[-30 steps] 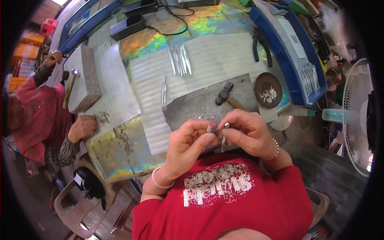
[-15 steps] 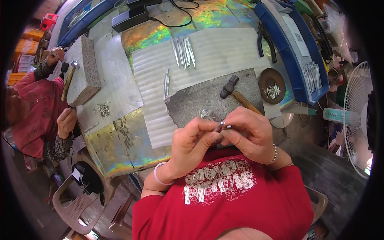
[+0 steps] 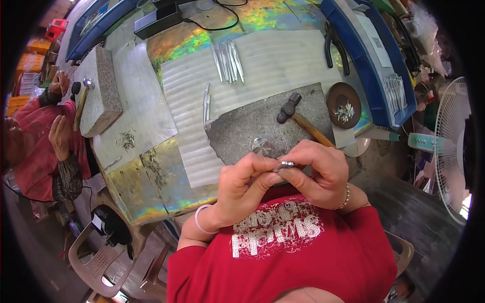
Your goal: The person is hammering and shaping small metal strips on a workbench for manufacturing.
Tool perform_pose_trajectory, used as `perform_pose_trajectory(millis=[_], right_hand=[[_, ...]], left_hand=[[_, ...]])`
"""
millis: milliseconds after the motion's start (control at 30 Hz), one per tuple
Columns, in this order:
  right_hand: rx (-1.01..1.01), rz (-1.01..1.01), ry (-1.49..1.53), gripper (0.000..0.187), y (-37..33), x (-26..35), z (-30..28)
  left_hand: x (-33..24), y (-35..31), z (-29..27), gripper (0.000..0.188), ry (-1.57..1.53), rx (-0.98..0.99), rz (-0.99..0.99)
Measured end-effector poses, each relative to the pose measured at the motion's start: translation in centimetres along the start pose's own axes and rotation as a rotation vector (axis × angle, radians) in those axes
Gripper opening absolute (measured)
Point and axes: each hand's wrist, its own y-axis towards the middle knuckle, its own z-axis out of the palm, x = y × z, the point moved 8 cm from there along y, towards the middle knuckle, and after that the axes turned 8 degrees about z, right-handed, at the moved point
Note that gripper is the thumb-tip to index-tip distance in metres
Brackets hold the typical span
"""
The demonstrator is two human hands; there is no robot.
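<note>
Pinched between the thumbs and forefingers of both hands is a small shiny metal piece [image 3: 286,164]; its exact kind is hard to make out. My left hand [image 3: 246,184] grips its left end, and my right hand [image 3: 319,170] the right end, close in front of my chest. Just beyond my fingers, a round silvery metal disc [image 3: 261,146] rests on a rough grey stone slab [image 3: 235,126]. Also on the slab lies a hammer [image 3: 289,109], its wooden handle slanting toward my right hand. A brown dish [image 3: 336,95] with small silvery slivers stands right of the slab.
Slim silver metal strips [image 3: 228,61] lie on white foam sheeting [image 3: 278,58]. Black-handled pliers [image 3: 336,50] and a blue tray [image 3: 371,76] are at the right, near a fan [image 3: 452,146]. At left, a co-worker [image 3: 38,156] sits by a granite block [image 3: 103,96] bearing another hammer.
The metal piece has turned between my fingers and shows more of its shiny side. My hands stay close together. The co-worker's nearer hand has risen toward the other one.
</note>
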Motion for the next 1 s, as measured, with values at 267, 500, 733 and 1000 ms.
perform_pose_trajectory(millis=[267, 500, 733, 1000], right_hand=[[0.075, 0.046, -0.043, 0.012, -0.1, -0.3, 0.1], [0.114, 0.680, 0.567, 0.011, -0.6, -5.4, 1.5], [0.107, 0.775, 0.746, 0.013, -0.4, -8.1, 1.9], [0.112, 0.834, 0.824, 0.015, -1.0, -9.1, 2.9]], left_hand=[[-0.8, 0.4, 0.5, 0.010, 0.171, 0.090, 0.047], [1.5, 0.4, 1.0, 0.013, -0.181, 0.089, -0.300], [1.3, 1.4, 0.7, 0.016, -0.169, 0.214, -0.509], [2.3, 1.2, 0.7, 0.019, -0.144, 0.205, -0.582]])
